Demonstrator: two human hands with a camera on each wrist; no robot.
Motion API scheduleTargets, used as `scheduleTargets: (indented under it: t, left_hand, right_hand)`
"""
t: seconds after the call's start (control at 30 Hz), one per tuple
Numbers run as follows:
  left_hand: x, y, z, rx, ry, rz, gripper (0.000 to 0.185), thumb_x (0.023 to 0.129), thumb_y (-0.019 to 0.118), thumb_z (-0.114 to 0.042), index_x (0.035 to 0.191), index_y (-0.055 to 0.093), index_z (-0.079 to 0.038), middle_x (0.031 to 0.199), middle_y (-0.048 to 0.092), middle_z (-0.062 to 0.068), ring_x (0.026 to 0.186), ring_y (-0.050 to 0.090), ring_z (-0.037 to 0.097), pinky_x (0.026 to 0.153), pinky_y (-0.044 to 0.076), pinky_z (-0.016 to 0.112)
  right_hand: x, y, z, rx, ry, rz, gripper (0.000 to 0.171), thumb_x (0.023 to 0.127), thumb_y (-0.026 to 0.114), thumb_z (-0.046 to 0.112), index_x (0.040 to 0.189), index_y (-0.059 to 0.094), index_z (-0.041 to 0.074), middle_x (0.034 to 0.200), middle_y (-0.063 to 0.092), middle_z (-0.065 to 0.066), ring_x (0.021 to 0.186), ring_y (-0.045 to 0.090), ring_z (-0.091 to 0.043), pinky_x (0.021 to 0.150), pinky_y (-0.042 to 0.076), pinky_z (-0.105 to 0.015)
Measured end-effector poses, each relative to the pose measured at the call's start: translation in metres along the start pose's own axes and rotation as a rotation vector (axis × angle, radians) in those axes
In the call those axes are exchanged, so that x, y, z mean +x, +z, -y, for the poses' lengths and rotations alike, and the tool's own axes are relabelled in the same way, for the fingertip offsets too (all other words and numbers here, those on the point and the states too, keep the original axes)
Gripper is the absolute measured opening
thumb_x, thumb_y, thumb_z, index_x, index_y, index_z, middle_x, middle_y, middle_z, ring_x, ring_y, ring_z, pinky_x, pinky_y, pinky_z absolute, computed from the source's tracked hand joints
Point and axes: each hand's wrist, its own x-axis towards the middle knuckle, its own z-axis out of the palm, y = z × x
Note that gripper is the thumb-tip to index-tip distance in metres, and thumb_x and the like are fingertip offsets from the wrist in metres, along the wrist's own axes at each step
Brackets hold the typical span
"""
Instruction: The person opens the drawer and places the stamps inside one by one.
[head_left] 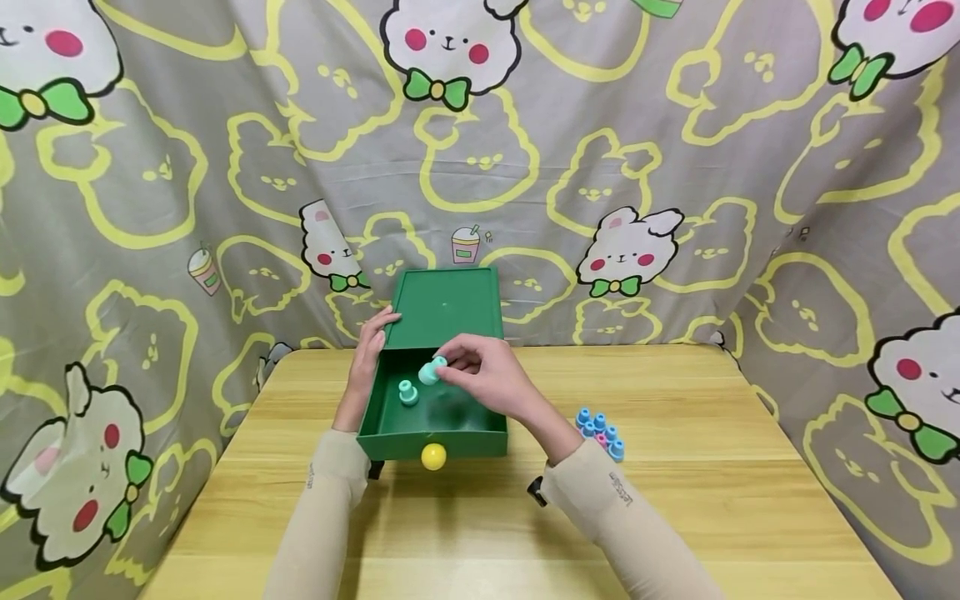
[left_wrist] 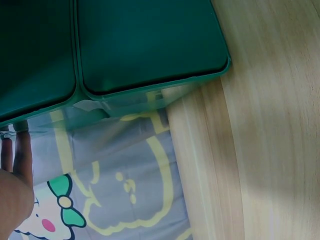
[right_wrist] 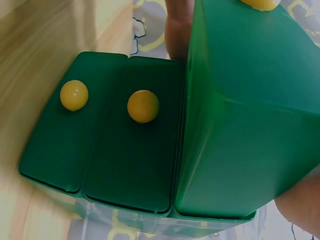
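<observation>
One teal peg point(head_left: 432, 371) pinched in right hand point(head_left: 487, 379) above open drawer point(head_left: 390, 429).

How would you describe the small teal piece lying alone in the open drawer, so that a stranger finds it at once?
Start at the green drawer unit on the wooden table. Its top drawer, with a yellow knob, is pulled out. The teal peg lies alone on the drawer floor; its twin is pinched by the right hand.
</observation>
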Motion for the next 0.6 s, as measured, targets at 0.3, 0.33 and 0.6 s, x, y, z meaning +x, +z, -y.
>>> scheduleTargets:
  t: [0.3, 0.33, 0.6]
  left_hand:
    - [0.0001, -0.0005, 0.0004, -0.004, -0.013, -0.002, 0.044, 0.107, 0.030, -0.010, 0.137, 0.051, 0.015, 0.159, 0.036, 0.031, 0.150, 0.030, 0.033, 0.120, 0.020, 0.027]
    - [0.0000, -0.0006, 0.0005, -0.001, -0.012, -0.003, 0.044, 0.107, 0.030, -0.010, 0.137, 0.051, 0.015, 0.159, 0.036, 0.032, 0.150, 0.030, 0.034, 0.120, 0.020, 0.027]
    - [-0.0013, -0.0010, 0.0008, 0.010, -0.041, -0.001, 0.044, 0.107, 0.031, -0.011, 0.138, 0.050, 0.014, 0.161, 0.035, 0.028, 0.151, 0.028, 0.038, 0.123, 0.018, 0.041]
  right_hand:
    - [0.0038, 0.0026, 0.0002, -0.077, 0.002, 0.038, 0.015, 0.096, 0.074, 0.016, 0.110, 0.075, 0.010, 0.099, 0.075, -0.004, 0.084, 0.069, -0.011, 0.078, 0.058, -0.026]
    - [0.0041, 0.0029, 0.0002, -0.084, 0.001, 0.040, 0.015, 0.096, 0.074, 0.016, 0.110, 0.075, 0.009, 0.099, 0.075, -0.004, 0.084, 0.069, -0.011, 0.079, 0.058, -0.026]
    - [0.0057, 0.0059, -0.0018, -0.178, -0.003, 0.080, 0.017, 0.096, 0.074, 0.016, 0.111, 0.077, 0.009, 0.099, 0.076, -0.002, 0.085, 0.070, -0.010, 0.080, 0.058, -0.025]
